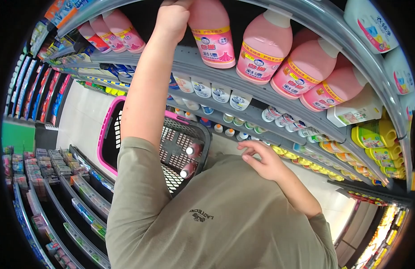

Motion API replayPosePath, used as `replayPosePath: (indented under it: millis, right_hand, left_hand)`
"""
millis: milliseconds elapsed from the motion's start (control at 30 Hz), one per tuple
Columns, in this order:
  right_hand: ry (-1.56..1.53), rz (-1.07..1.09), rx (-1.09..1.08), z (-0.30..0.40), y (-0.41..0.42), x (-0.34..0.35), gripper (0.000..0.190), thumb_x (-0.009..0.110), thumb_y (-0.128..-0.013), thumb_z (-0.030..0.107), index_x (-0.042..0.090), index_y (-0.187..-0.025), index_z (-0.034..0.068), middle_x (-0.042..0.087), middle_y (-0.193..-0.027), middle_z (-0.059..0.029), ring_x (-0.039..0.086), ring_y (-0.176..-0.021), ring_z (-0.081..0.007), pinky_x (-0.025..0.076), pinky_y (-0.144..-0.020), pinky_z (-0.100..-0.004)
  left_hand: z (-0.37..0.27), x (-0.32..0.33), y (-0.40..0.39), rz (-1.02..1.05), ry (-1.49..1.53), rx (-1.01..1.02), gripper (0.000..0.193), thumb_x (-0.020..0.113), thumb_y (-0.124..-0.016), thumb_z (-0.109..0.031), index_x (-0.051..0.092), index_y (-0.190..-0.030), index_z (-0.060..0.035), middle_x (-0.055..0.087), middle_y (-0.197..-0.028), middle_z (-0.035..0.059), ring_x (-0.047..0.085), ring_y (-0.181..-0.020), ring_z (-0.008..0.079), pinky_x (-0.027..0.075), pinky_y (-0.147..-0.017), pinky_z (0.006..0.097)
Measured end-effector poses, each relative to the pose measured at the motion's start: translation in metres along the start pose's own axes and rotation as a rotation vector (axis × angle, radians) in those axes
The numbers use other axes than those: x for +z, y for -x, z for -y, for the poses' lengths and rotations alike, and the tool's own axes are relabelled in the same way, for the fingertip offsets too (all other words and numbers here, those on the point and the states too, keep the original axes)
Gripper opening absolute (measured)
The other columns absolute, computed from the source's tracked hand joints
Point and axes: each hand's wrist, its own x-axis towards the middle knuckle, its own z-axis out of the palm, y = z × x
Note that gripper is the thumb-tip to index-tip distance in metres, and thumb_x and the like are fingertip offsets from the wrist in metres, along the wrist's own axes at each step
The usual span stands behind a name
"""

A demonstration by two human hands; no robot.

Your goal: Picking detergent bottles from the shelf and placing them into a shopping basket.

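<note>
At the top edge, my left hand (173,18) is closed at the upper part of a pink plastic bottle (214,43) with a yellow-banded label; the bottle's neck and my fingertips are cut off by the frame. Similar pink bottles with white caps (263,50) stand to its right on the same grey shelf (241,79), and several more (126,32) to its left. My right hand (264,161) is in front of my torso, fingers partly spread and holding nothing. Below my left forearm is a black basket with a pink rim (101,141), with two small pink bottles with white caps (193,150) inside.
Lower shelves hold white bottles (221,93), cans (271,113) and yellow containers (375,132). A clear shelf-front rail (372,33) curves along the top right. Across the pale floor (79,111), another shelving unit (89,195) carries small packages at the left.
</note>
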Motion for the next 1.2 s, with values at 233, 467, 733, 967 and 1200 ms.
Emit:
replayPosePath:
  millis: [233, 467, 733, 967, 1200]
  right_hand:
    - [-0.018, -0.013, 0.003, -0.002, 0.001, -0.007, 0.037, 0.063, -0.09, 0.009, 0.055, -0.126, 0.005, 0.063, -0.117, -0.0109, 0.065, -0.093, -0.0204, 0.051, -0.083, -0.0329]
    - [-0.018, 0.031, -0.005, -0.003, 0.0, -0.015, 0.037, 0.064, -0.09, 0.008, 0.055, -0.125, 0.005, 0.064, -0.116, -0.0108, 0.064, -0.094, -0.0209, 0.052, -0.082, -0.0331]
    - [-0.052, 0.109, -0.024, -0.01, -0.016, -0.018, 0.036, 0.063, -0.09, 0.006, 0.057, -0.125, 0.005, 0.064, -0.115, -0.0089, 0.063, -0.09, -0.0164, 0.051, -0.081, -0.0303]
    - [-0.077, 0.236, 0.056, -0.01, -0.038, -0.007, 0.036, 0.063, -0.09, 0.005, 0.057, -0.125, 0.005, 0.064, -0.114, -0.008, 0.063, -0.092, -0.0148, 0.051, -0.082, -0.0298]
    - [-0.067, 0.377, 0.088, -0.004, -0.055, 0.018, 0.037, 0.063, -0.09, 0.004, 0.057, -0.126, 0.005, 0.064, -0.116, -0.0085, 0.063, -0.092, -0.0152, 0.05, -0.084, -0.0293]
  left_hand:
    - [-0.006, 0.026, 0.015, 0.149, -0.276, -0.087, 0.029, 0.059, -0.093, -0.009, 0.061, -0.12, 0.0035, 0.064, -0.118, 0.011, 0.058, -0.109, 0.0189, 0.044, -0.095, 0.0314]
    - [-0.009, 0.032, 0.033, 0.187, -0.322, -0.023, 0.044, 0.056, -0.098, -0.018, 0.048, -0.134, 0.0058, 0.057, -0.13, 0.0129, 0.051, -0.119, 0.0186, 0.039, -0.102, 0.0309]
    - [-0.051, -0.029, 0.133, 0.075, -0.562, 0.085, 0.055, 0.055, -0.099, -0.029, 0.04, -0.14, 0.0038, 0.051, -0.137, 0.0155, 0.047, -0.128, 0.0226, 0.037, -0.106, 0.0335]
    - [-0.016, -0.167, 0.339, -0.447, -0.642, -0.447, 0.028, 0.059, -0.097, -0.025, 0.068, -0.09, 0.0006, 0.069, -0.084, 0.0062, 0.064, -0.079, 0.0124, 0.05, -0.076, 0.0264]
    - [0.116, -0.213, 0.48, 0.13, -1.298, -1.317, 0.083, 0.083, -0.067, -0.037, 0.049, -0.134, -0.0029, 0.063, -0.121, 0.0209, 0.06, -0.113, 0.0344, 0.047, -0.097, 0.0399]
